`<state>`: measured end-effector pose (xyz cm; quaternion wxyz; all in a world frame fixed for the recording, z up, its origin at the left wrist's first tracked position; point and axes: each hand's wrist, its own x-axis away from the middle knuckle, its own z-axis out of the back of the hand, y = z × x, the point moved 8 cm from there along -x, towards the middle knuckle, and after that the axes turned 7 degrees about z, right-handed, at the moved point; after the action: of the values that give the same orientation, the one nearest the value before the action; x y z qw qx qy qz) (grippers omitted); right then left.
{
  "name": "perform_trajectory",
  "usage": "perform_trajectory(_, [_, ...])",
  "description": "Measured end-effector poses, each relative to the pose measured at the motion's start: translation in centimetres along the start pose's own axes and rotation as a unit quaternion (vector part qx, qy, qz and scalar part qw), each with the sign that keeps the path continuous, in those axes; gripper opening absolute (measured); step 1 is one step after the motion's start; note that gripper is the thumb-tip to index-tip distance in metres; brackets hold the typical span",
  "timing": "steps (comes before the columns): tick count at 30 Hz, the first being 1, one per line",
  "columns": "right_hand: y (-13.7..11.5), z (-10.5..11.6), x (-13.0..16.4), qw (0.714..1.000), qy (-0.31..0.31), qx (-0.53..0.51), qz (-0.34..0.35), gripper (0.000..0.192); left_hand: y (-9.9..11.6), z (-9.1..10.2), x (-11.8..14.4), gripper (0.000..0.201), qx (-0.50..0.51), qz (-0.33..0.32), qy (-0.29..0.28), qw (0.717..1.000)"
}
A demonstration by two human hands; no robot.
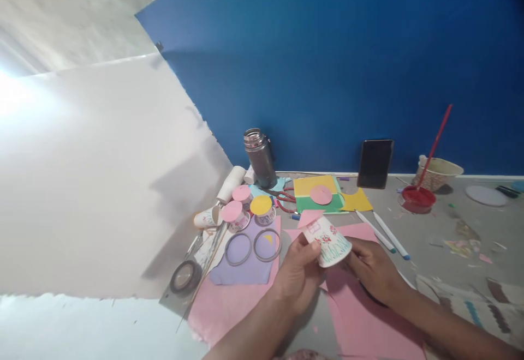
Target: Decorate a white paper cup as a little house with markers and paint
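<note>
Left hand (297, 273) closed on a paper cup (328, 243) — grip pinching near its narrow end, cup on its side, raised just above pink paper (360, 322) on the surface (434, 234). Right hand (374, 267) curled at the cup's wide rim, fingers touching it — firmness of that grip hard to tell. Two rings (251, 247) to the left, on purple paper (245, 270).

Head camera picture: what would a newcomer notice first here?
First, the big blue board standing behind the table. Then, low in the middle, the left hand and right hand holding a printed paper cup over pink paper. At the right, a red paint dish beside a phone.
</note>
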<state>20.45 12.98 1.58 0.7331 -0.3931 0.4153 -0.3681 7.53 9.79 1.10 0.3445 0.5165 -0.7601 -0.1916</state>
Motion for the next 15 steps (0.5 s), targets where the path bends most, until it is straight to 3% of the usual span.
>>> perform_trajectory(3, [0.8,-0.5,0.3,0.999,-0.042,0.001,-0.028,0.029,1.0,0.7,0.2,0.057,-0.04,-0.047,0.008,0.998])
perform_trajectory(6, [1.9,-0.4,0.5,0.995,-0.047,0.078,-0.046,0.04,3.5,2.9,1.4,0.061,-0.101,-0.12,0.049,0.986])
perform_trajectory(11, [3.0,-0.7,0.8,0.985,-0.063,0.159,-0.007,0.037,9.1,9.6,5.7,0.068,-0.176,-0.248,0.236,0.923])
perform_trajectory(15, [3.1,-1.2,1.3,0.976,-0.088,0.195,0.04,0.033,12.4,13.6,9.1,0.058,-0.175,-0.309,0.314,0.881])
